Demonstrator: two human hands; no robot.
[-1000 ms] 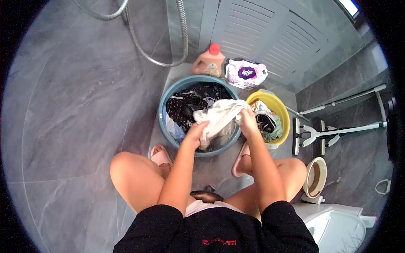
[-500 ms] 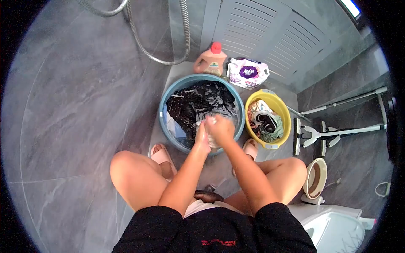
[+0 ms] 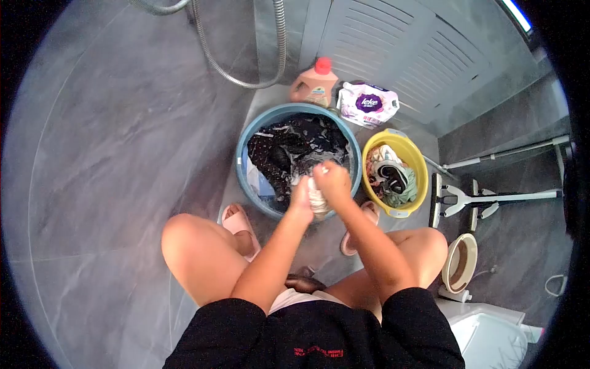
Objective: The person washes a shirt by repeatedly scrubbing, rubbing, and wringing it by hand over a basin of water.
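Leftmost, a metal shower hose (image 3: 281,37) is hanging in a loop beside the wall, and a pink slipper (image 3: 236,221) is sitting on the floor below it. Next, a blue-grey tub (image 3: 289,108) is holding water, with a pale blue piece (image 3: 259,183) lying along its left side and dark clothes (image 3: 276,154) spreading across the middle. Over the tub's near part, the left hand (image 3: 301,198) is curling around a twisted white cloth (image 3: 317,198), its fingers drawn in with little gap showing. The cloth is lying between the two hands, its bunched folds showing below the fingers, near the tub's front rim. From the other side, the right hand (image 3: 334,184) is clasping the cloth's upper part in a closed fist, set slightly higher than the left. Beyond the tub, a pink bottle (image 3: 313,85) with a red cap is standing beside a white-and-purple packet (image 3: 369,103). Farther right, a yellow basin (image 3: 421,184) is holding crumpled clothes (image 3: 393,178), and a mop-like tool (image 3: 455,200) is lying past it.
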